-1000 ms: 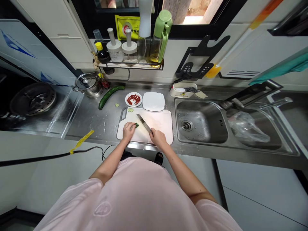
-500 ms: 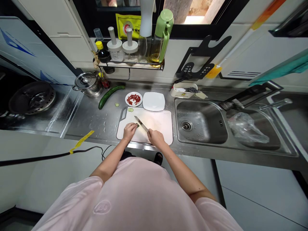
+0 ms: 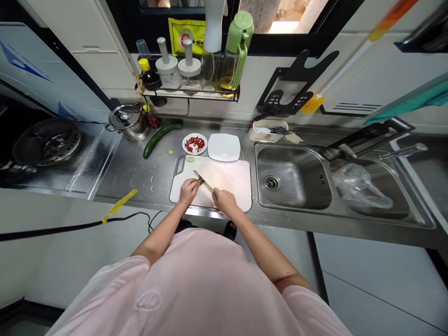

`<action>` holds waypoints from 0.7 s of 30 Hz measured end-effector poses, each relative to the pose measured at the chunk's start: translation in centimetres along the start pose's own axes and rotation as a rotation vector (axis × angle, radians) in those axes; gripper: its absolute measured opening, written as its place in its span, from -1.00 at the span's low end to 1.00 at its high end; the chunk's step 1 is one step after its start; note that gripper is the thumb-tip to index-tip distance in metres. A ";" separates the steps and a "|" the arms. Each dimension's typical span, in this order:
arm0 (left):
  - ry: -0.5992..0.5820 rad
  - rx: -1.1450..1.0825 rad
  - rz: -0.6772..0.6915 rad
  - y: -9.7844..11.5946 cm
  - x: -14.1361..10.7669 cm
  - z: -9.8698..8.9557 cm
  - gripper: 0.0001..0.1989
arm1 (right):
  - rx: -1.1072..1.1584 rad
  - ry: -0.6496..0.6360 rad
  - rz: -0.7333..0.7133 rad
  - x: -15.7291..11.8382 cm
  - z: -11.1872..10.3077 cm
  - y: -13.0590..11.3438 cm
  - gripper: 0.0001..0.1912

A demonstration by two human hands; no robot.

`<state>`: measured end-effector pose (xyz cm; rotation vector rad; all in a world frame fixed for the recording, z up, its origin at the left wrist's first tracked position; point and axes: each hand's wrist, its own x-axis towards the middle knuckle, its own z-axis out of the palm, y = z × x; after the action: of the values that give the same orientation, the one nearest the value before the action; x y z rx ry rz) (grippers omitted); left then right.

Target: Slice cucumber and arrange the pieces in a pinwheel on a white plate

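**A:** What does the head camera show?

**B:** Two bare hands over a white plastic cutting board (image 3: 233, 182) on a shiny steel worktop (image 3: 119, 172).

**A:** What is the left hand (image 3: 189, 191) doing?

**B:** Its fingers curl down and hold a small green piece of cucumber (image 3: 200, 183) on the board. The fingers hide most of it.

**A:** And the right hand (image 3: 225, 201)?

**B:** It is closed tight around a steel kitchen knife (image 3: 204, 181). The blade sits tilted, just beside the left hand's fingers. I cannot tell if it touches the green piece.

**A:** What else is close by?

**B:** Two thin round cucumber slices (image 3: 190, 159) lie at the top of the board. One more thin round slice (image 3: 170, 152) lies on the worktop, next to a long dark green cucumber (image 3: 161, 140). A round white plate with chopped red bits (image 3: 185, 145) and a square white plate (image 3: 224, 147) sit side by side, just past the board. A steel sink (image 3: 290, 178) is to the right.
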<state>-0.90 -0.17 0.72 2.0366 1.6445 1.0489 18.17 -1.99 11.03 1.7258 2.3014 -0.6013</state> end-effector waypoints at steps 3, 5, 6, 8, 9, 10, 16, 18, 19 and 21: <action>-0.007 0.008 -0.005 0.0 0.0 0.0 -0.77 | 0.001 -0.015 -0.003 0.0 -0.1 -0.1 -0.67; -0.014 0.015 -0.012 0.1 0.0 -0.1 -0.76 | 0.002 -0.027 -0.002 -0.1 -0.2 -0.1 -0.68; -0.018 0.018 -0.016 0.1 0.0 -0.1 -0.76 | 0.001 -0.034 0.001 -0.1 -0.2 0.0 -0.68; -0.024 0.020 -0.021 0.1 0.0 -0.1 -0.76 | -0.004 -0.049 0.004 -0.3 -0.3 0.1 -0.68; -0.025 0.019 -0.020 0.1 0.0 -0.1 -0.76 | -0.007 -0.053 0.000 -0.5 -0.3 0.3 -0.68; -0.023 0.016 -0.018 0.0 0.0 -0.1 -0.76 | -0.010 -0.056 -0.006 -0.6 -0.3 0.4 -0.69; -0.005 -0.005 0.025 0.0 0.0 0.0 -0.77 | -0.001 -0.074 -0.037 -1.0 -0.3 1.2 -0.72; -0.009 -0.004 0.029 0.0 0.0 0.0 -0.77 | 0.004 -0.080 -0.043 -0.8 -0.3 1.3 -0.72; -0.014 0.000 0.026 -0.1 0.0 0.0 -0.78 | 0.004 -0.077 -0.046 -0.7 -0.3 1.2 -0.72; -0.025 0.011 0.015 -0.1 0.0 0.0 -0.78 | 0.003 -0.069 -0.051 -0.4 -0.3 1.2 -0.72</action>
<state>-0.96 -0.13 0.67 2.0641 1.6282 1.0177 19.41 -1.91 11.22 1.6254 2.3049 -0.6625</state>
